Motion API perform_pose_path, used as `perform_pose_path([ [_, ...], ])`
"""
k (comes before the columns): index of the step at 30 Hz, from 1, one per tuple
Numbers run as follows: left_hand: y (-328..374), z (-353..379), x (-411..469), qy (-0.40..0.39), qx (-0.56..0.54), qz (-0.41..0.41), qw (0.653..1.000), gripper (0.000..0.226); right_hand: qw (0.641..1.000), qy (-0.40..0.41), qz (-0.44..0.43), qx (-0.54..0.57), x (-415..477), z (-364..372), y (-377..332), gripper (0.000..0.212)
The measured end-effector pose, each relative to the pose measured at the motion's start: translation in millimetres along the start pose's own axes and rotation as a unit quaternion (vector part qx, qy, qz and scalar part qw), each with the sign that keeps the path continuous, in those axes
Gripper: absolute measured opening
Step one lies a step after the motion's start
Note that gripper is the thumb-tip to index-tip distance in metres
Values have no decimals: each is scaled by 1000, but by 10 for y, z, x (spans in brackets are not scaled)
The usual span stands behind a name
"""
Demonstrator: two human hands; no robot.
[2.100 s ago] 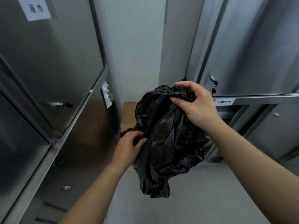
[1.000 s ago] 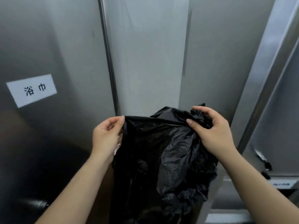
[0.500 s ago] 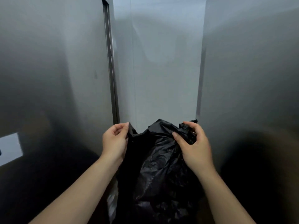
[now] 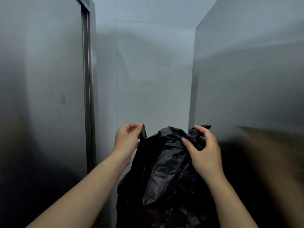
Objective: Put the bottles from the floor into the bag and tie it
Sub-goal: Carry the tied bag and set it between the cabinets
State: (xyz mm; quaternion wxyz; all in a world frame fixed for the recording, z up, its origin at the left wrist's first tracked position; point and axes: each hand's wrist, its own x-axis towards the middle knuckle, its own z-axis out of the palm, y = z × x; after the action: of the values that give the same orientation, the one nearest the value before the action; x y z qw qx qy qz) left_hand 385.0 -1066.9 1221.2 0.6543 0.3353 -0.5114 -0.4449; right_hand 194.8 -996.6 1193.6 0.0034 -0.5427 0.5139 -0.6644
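Clearly, the head view shows the bag-opening step. The left hand (image 4: 127,139) pinches one top corner of the black bag (image 4: 164,170), and the right hand (image 4: 204,153) curls round bunched plastic at the other corner. No bottles show. Next, I judge, the mouth needs pulling apart. Two seconds ago the bag was a crumpled wad; now it hangs unfolded.

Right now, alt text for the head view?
The left hand pinches one top corner of a crumpled black bag while the right hand grips bunched plastic at the other, holding it up. Grey metal panels stand on both sides, a pale wall behind.
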Motion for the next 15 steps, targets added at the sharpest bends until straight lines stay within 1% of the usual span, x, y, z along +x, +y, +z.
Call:
perform_pose_path([
  [2,-235,-48,79,1,19,-12,1000,19,1000,-20,1,-19,-9,92,151,41],
  [4,-549,-138,112,8,53,-28,998,18,997,-60,14,-43,-101,216,343,39],
  [8,-1367,-477,-100,-15,180,-66,981,21,982,-138,112,-58,-563,464,914,36],
  [11,-1933,-847,-468,-39,237,-105,965,25,964,-178,174,-97,-991,548,1289,37],
  [15,-2329,-1187,-785,-46,266,-148,951,19,948,-222,184,-133,-1309,609,1504,42],
])
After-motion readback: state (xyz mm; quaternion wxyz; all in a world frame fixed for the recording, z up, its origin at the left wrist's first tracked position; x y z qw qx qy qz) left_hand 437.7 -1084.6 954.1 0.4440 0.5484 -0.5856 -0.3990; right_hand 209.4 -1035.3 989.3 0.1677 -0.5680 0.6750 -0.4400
